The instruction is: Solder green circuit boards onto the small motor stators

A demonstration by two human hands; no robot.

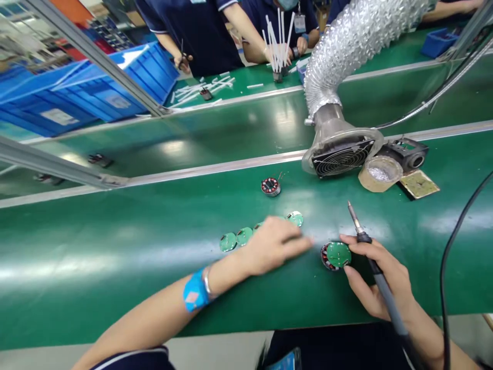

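My right hand [385,277] has a soldering iron [379,280] lying across it, its tip pointing up and away. The thumb and index finger of the same hand pinch the edge of a round green circuit board [339,255]. That board sits over a round motor stator [328,257] with red and black parts, which shows at its left side. Slightly blurred, my left hand [271,246] reaches over a row of round green circuit boards [244,236], index finger stretched toward the stator. It covers part of the row; I see nothing in its fingers.
Another stator [270,186] stands behind the row. A fume extractor [342,154] with a silver duct, a tape roll [380,173], an iron stand [406,153] and a sponge tray [419,185] are at back right. A black cable [449,246] hangs at right. Co-workers [185,36] are across the bench.
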